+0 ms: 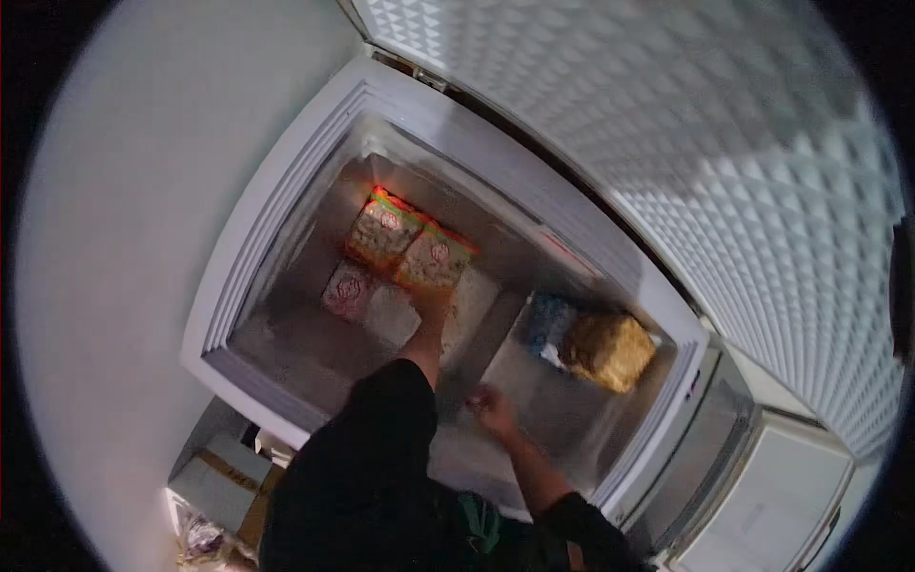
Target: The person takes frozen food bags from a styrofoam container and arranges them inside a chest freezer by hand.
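My left hand reaches deep into an open chest freezer, at the lower edge of a bag with orange and green trim. Its fingers blend into the bag in the dim light, so their grip does not show. A matching bag lies beside that one. Nearer to me are a reddish pack and a pale pack; another pale pack lies right of my left wrist. Above the freezer's raised step, my right hand has its fingers curled in; blur hides what they may hold.
On the raised step sit a yellow-brown bag and a blue pack. The quilted freezer lid stands raised at the right. A cardboard box is outside at lower left, a white appliance at lower right.
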`<state>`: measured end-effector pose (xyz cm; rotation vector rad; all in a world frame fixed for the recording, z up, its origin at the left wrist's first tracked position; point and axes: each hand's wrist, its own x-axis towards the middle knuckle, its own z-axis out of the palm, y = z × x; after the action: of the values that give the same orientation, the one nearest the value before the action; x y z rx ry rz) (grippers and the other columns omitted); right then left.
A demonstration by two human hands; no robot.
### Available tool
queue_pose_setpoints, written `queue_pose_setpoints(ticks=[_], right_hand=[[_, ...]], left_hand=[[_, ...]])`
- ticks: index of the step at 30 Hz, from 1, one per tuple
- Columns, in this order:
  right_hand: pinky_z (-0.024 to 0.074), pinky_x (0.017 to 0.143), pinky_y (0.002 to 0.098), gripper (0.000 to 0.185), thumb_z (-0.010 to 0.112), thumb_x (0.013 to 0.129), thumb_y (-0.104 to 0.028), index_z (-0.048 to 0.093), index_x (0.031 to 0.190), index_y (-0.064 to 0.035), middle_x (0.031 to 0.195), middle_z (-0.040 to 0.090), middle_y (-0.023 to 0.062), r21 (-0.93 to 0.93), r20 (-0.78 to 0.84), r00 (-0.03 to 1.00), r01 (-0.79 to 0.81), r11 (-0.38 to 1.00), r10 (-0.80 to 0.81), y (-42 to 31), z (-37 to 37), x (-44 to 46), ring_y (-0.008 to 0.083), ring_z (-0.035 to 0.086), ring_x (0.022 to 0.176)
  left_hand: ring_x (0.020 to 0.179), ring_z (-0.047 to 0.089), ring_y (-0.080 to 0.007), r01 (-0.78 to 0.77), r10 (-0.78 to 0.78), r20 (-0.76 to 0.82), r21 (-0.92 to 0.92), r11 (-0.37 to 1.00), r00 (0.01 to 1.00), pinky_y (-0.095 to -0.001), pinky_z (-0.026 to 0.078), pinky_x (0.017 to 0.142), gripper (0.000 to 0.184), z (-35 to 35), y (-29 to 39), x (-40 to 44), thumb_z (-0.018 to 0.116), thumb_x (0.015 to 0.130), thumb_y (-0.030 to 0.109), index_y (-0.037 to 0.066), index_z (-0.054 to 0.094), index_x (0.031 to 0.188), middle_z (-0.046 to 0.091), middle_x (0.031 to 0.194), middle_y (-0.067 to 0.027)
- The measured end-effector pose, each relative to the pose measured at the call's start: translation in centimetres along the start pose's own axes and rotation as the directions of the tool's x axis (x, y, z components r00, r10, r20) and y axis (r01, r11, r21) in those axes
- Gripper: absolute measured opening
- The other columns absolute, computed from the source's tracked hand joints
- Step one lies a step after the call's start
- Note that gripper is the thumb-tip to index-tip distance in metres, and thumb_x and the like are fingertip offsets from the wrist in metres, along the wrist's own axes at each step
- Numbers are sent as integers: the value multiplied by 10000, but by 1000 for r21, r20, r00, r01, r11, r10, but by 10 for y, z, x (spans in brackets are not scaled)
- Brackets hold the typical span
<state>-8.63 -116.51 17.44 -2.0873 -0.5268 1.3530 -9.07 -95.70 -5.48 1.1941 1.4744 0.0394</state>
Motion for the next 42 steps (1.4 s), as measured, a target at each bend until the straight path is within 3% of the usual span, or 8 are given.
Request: queue_pose_setpoints(ticks=[3, 8, 19, 29, 31, 38, 40, 42], right_hand=[[410, 559, 258, 319, 482, 790, -300, 511, 975, -42, 837, 564, 42, 451, 89, 973, -228, 863, 211, -31, -31, -19, 130, 508, 668], [300, 481, 249, 383, 461, 747, -379, 487, 951, -56, 767, 486, 14, 955, 140, 960, -196, -222, -243, -118, -89, -95, 147, 427, 616], [324, 508, 280, 312, 456, 745, -352, 464, 917, -92, 756, 499, 26, 982, 148, 678, -190, 22, -720, -229, -50, -184, 137, 397, 569], [377, 515, 264, 279, 436, 796, -353, 489, 954, -128, 800, 521, -9, 843, 289, 885, -56, 535, -364, -170, -6, -135, 118, 491, 640], [400, 546, 278, 366, 438, 798, -365, 483, 1047, -100, 877, 544, 30, 845, 306, 893, -94, 527, -331, -155, -12, -143, 147, 521, 705], [433, 641, 301, 523, 456, 774, -391, 439, 1143, -21, 1072, 515, 121, 987, 91, 387, -155, 32, -918, -167, -50, -240, 224, 534, 855], [444, 636, 325, 496, 465, 766, -375, 492, 1080, 8, 999, 552, 130, 906, 216, 769, 71, 416, -602, -139, -49, -214, 244, 549, 820], [452, 605, 340, 401, 471, 761, -325, 577, 934, 22, 853, 597, 155, 360, -271, 960, 166, 918, -67, -81, -30, -140, 253, 572, 732]], left_hand=[[794, 541, -208, -204, 162, 275, 134, 970, 948, -309, 449, 700, 393, -16, 28, -57, 498, 820, 210, 35, 401, 1159, 533, 952, -100], [823, 546, -153, -357, 197, 766, 45, 933, 612, -277, 448, 731, 308, -99, 133, -220, 519, 822, 229, 25, 495, 1051, 557, 916, -57], [868, 558, -155, -211, 671, 596, -659, 722, 441, -330, 460, 788, 244, -233, 178, -425, 468, 862, 220, 35, 501, 1017, 558, 957, -52], [839, 561, -188, -753, 452, 726, 137, 643, 518, -315, 462, 746, 338, -268, 157, -394, 511, 838, 243, 16, 472, 1086, 562, 944, -80], [968, 521, -193, -920, 314, 865, 360, 155, 391, -303, 416, 803, 455, -285, 167, -394, 492, 844, 239, 3, 371, 1213, 524, 1090, -106], [962, 517, -321, 62, 671, 656, -697, 714, -345, -493, 398, 824, 525, -313, 204, -395, 548, 770, 290, 13, 397, 1190, 522, 1098, -120], [933, 531, -308, -880, 361, 893, -380, 285, -269, -470, 416, 797, 468, -291, 196, -362, 540, 776, 294, 10, 447, 1136, 542, 1058, -124], [904, 544, -295, -750, 307, 951, 172, -638, -43, -446, 435, 769, 419, -256, 193, -342, 532, 781, 298, 7, 497, 1081, 562, 1017, -128]])
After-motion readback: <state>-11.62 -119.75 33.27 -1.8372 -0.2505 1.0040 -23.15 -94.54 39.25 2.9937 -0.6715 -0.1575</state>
